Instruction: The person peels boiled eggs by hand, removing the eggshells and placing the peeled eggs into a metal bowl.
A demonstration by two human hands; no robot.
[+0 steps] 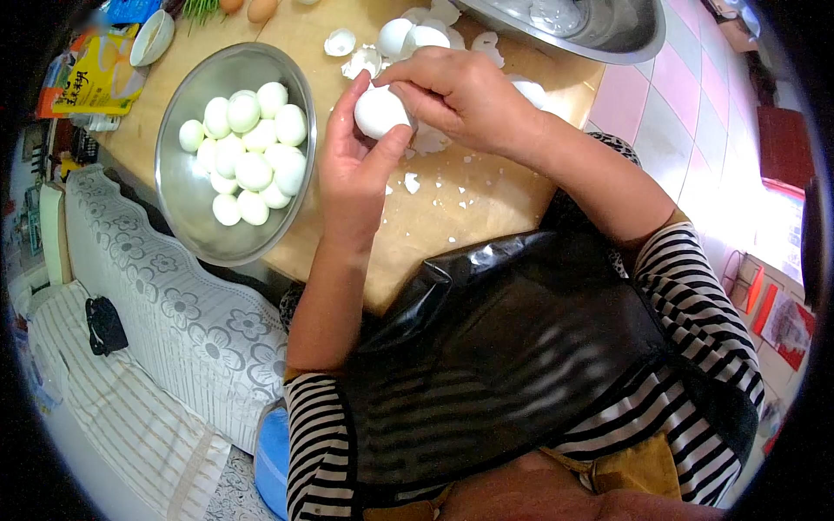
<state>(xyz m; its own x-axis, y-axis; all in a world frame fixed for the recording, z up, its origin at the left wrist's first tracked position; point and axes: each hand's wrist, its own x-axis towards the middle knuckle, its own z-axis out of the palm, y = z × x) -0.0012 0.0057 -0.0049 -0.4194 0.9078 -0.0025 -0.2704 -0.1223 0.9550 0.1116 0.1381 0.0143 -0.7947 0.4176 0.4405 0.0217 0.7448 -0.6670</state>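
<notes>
A white egg is held in my left hand, between the thumb and the fingers. My right hand touches the egg's upper right side with bent fingers; whether it pinches a bit of shell is too small to tell. To the left, a steel bowl holds several smooth peeled eggs. Beyond my hands lie more white eggs among broken shells. Small shell bits are scattered on the wooden table below my hands.
A large metal basin stands at the table's far right. At the far left are a white bowl, a yellow packet, green stalks and brown eggs. A cloth-covered sofa is left of the table.
</notes>
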